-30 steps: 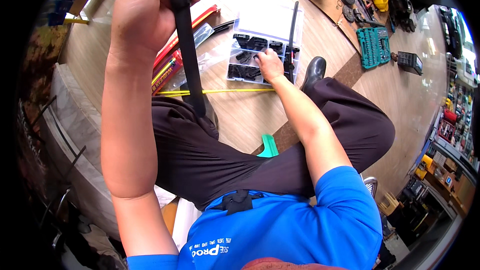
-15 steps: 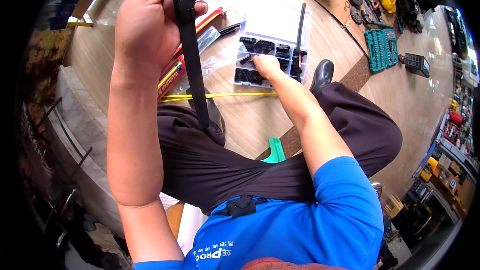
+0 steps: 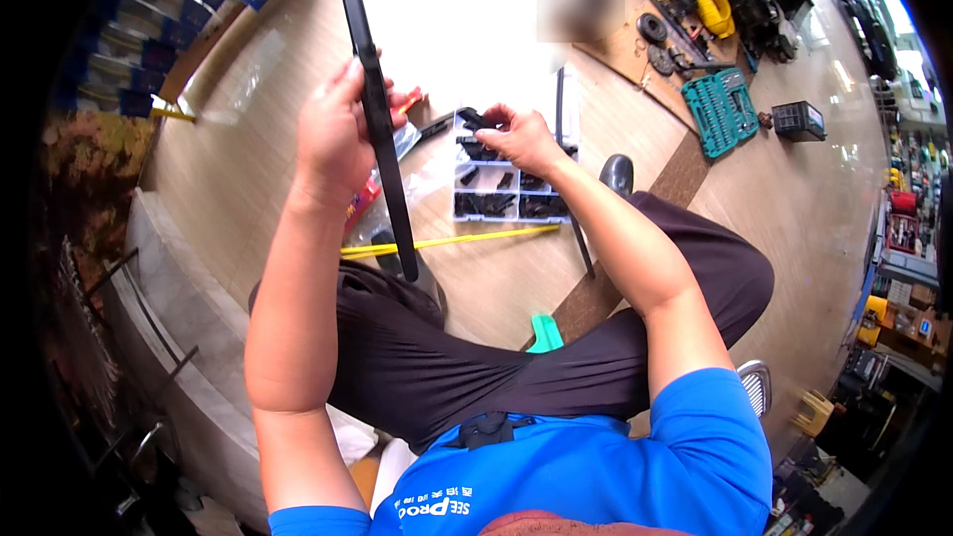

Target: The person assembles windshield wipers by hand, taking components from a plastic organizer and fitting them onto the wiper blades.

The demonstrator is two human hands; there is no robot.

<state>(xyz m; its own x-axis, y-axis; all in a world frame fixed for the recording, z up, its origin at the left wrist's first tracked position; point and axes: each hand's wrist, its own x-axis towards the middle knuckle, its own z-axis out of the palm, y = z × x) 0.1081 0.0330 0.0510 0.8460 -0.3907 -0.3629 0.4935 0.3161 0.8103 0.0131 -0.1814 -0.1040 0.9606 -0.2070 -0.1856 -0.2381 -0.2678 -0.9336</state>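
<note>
My left hand [image 3: 336, 134] grips a long, flat black bar [image 3: 377, 119] and holds it upright in front of me, its lower end near my knee. My right hand [image 3: 521, 136] is raised just above a clear compartment box [image 3: 508, 182] of small black parts on the floor, pinching a small black part [image 3: 473, 119] between the fingertips. I sit with my legs in dark trousers stretched over the wooden floor.
A yellow strip [image 3: 447, 240] lies across the floor by the box. A thin black rod [image 3: 568, 169] lies right of the box. Farther right sit a teal socket set [image 3: 725, 109], a small black crate [image 3: 799, 120], a yellow tool [image 3: 713, 6] and round black parts [image 3: 655, 35]. A green piece [image 3: 544, 334] rests by my thigh.
My right hand has lifted out of the box with a small black part in its fingers. The bar in my left hand has tilted and now shows at full length.
</note>
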